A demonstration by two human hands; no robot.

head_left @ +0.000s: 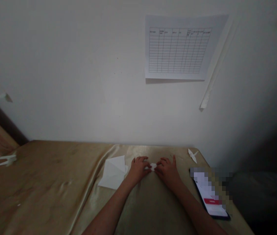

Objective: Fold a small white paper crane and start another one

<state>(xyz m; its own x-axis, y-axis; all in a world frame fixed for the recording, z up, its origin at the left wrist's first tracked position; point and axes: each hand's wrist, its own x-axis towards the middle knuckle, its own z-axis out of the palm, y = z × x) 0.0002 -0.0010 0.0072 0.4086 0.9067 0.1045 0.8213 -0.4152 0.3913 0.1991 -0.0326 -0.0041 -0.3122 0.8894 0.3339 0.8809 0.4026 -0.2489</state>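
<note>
Between my two hands is a small piece of folded white paper [153, 166], low over the cloth-covered table. My left hand [139, 169] pinches its left end with thumb and fingertips. On the other side, my right hand [167, 170] has thumb and fingers closed on the right end, while one of its fingers sticks up. Much of the paper is hidden behind the fingertips, so its exact shape cannot be made out. Left of my left hand lie creased white paper sheets [113, 173], flat on the cloth.
A phone [210, 195] with a lit screen lies at the right edge of the table. Beyond it is a folded paper figure [192, 156]. White paper pieces [7, 159] lie far left. The golden cloth [55, 176] has a raised wrinkle. A printed sheet [177, 49] hangs on the wall.
</note>
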